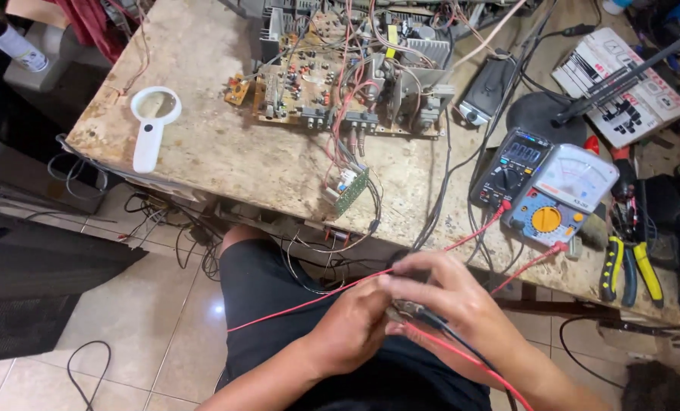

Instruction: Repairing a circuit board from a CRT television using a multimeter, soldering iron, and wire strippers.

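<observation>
Worn, stained stone-like worktop (pixel 226 152); glossy white plastic magnifier (pixel 151 122); probably rubber-coated red lead (pixel 309 302)

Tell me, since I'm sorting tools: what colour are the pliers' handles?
Yellow and black pliers, in the head view.

Worn workbench (pixel 226 152) carries circuit board (pixel 332 84), magnifier (pixel 154 122), multimeters (pixel 545 186).

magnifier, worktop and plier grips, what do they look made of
White handheld magnifier: smooth, glossy plastic by its look, with a clear lens, glass or acrylic.
Mottled beige worktop: looks like stone or marble, going by its veined, stained surface; a laminate is possible.
Yellow-handled pliers: dull metal jaws, with grips that look like rubbery plastic sleeves.
</observation>
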